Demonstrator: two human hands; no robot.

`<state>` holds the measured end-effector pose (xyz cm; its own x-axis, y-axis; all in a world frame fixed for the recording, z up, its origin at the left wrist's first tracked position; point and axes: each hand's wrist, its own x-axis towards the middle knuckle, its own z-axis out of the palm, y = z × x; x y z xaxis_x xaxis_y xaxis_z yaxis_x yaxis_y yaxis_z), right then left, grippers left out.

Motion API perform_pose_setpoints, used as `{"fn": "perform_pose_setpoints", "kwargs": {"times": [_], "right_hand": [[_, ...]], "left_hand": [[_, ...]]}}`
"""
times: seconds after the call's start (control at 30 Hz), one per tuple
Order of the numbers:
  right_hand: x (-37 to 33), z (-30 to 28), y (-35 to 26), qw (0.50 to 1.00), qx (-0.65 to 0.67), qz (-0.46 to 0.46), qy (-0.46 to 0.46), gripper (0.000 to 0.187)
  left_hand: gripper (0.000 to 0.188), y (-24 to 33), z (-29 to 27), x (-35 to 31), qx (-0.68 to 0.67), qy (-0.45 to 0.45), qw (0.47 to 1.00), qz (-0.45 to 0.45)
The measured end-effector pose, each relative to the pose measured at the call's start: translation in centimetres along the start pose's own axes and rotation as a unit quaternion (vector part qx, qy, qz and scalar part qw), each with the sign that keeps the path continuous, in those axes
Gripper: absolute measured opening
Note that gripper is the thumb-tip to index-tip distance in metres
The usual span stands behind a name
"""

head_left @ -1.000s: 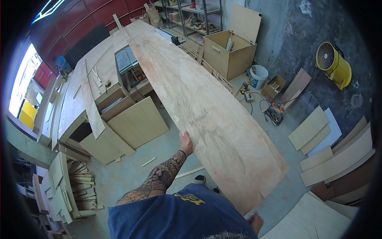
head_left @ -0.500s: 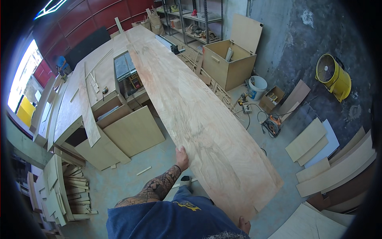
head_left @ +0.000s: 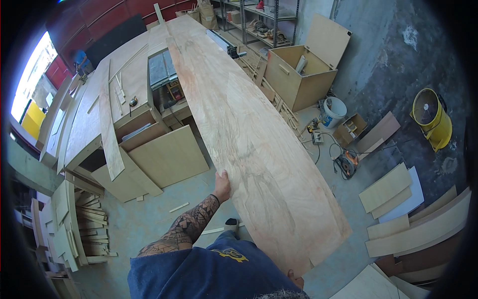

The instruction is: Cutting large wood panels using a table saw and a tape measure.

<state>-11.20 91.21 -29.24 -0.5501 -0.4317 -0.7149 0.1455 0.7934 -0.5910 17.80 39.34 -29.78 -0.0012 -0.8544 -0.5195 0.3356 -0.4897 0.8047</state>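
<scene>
A long, pale plywood sheet [head_left: 264, 164] runs from beside my body to the far end of the worktable [head_left: 89, 134], and its far part lies over the tabletop. My left hand [head_left: 222, 185] grips the sheet's left edge, thumb on top and fingers hidden underneath. At the near end, my right hand [head_left: 296, 280] holds the edge by the corner; only part of it shows past my blue shirt. Left of the sheet, a grey metal machine top [head_left: 162, 69] sits in a gap in the worktable.
A tape measure [head_left: 133, 102] and thin strips lie on the worktable. A panel [head_left: 169, 162] leans against its front. Right of the sheet stand an open wooden box [head_left: 294, 79], a white bucket [head_left: 333, 112], a corded circular saw [head_left: 347, 163] and a yellow fan [head_left: 432, 119]. Offcuts [head_left: 92, 226] are stacked at left.
My view has tilted and turned slightly left. The sheet and my left hand have shifted a little toward the worktable. Both hands keep their hold.
</scene>
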Motion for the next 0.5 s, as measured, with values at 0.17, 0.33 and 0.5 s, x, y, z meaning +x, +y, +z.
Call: {"fn": "perform_pose_setpoints", "kwargs": {"times": [0.17, 0.33, 0.5], "right_hand": [[-1.0, 4.6, -6.4, 1.000, 0.017, 0.013, 0.021, 0.065], [-4.2, 8.3, -17.6, 0.994, -0.072, 0.076, -0.016, 0.064], [-2.1, 12.9, -19.2, 0.999, 0.038, 0.014, -0.024, 0.060]], "left_hand": [[0.051, 3.4, -0.5, 3.7, -0.007, 0.003, 1.000, -0.002], [0.050, 5.6, -3.7, 9.3, -0.023, -0.007, 1.000, 0.015], [0.050, 9.3, -4.6, 13.4, -0.016, -0.001, 1.000, 0.011]]}}
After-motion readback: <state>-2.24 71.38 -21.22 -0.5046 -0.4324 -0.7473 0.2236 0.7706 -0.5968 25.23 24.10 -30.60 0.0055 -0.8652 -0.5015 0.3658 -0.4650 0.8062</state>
